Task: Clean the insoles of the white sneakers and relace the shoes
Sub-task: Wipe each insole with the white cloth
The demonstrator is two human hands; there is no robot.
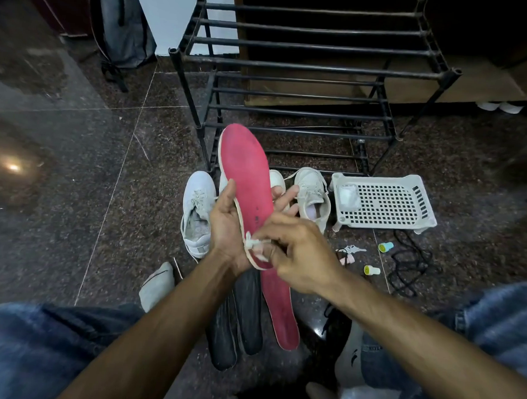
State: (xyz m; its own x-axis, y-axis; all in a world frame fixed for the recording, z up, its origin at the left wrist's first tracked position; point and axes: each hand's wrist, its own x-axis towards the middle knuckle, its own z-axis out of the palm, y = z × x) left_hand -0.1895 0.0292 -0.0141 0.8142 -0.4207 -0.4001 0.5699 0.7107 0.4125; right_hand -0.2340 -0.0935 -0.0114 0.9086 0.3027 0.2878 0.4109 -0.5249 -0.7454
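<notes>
Red foam insole (247, 171): upright in your left hand (224, 224), fingers curled round its lower half.
Right hand (299, 256): pinching small white wipe (253, 244) against its heel.
Second red insole (278, 307): flat on floor below.
White sneakers (197, 211): floor, behind your hands.

Held red insole (246, 180) hiding a middle white sneaker (276, 179), small floor keys (352, 249) indistinct

Tray (421, 198) right of sneakers (197, 214).

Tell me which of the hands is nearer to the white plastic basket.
Right. The right hand works at the held insole's heel, on the white plastic basket's side; the left hand grips the insole's far edge.
</notes>
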